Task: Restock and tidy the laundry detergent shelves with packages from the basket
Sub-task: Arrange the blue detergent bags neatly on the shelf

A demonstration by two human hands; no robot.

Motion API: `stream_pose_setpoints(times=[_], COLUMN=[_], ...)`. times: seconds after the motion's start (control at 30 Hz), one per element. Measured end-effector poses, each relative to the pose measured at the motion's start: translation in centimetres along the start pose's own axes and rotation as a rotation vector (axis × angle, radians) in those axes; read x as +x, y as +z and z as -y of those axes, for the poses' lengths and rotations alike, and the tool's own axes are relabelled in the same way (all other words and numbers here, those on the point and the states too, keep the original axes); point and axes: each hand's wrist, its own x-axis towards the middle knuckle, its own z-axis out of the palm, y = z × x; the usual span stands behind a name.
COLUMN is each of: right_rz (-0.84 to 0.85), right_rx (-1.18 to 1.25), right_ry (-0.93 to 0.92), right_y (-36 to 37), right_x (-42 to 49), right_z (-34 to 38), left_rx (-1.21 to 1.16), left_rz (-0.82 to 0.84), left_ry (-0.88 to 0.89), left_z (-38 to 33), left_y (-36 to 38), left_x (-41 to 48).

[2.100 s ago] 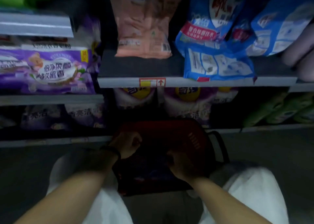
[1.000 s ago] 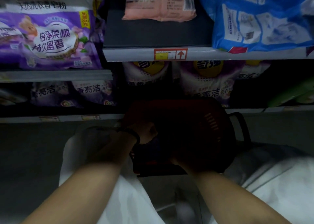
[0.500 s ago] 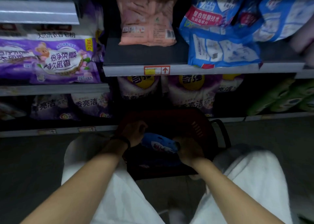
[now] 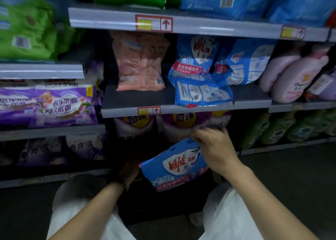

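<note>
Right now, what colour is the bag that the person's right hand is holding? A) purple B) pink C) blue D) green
C: the right hand pinches the top edge of a blue bag that has red writing on a white patch.

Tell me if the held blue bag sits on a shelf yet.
No, the right hand holds the blue bag by its top, clear of every shelf.
</note>
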Motion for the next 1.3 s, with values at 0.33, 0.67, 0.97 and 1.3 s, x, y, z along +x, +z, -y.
stream_pose_setpoints(times=[0.33,0.67,0.97,1.3], right_rz=[-0.326,-0.430,-0.258,-0.054], right_rx=[0.705,1.303,1.702,1.333], right_ry=[0.046,0.511,0.813,0.918], right_y=[-10.8,-8.7,-1.6,0.6], right_x=[6.5,5.7,2.9,13.7], right_z=[2.6,-0.8,-4.4,-10.7], left_rx=[-0.542,-0.644,-0.453,0.178], left_rz=[0.525,0.584,0.235,-0.213], left_ry=[-0.321,-0.123,0.243,0.489], left_z=[-1.4,-5.4,-15.6,-31.7], left_y=[6.7,9.2,9.1,11.8], left_x=[-4.8,-5.1,2.5,13.9])
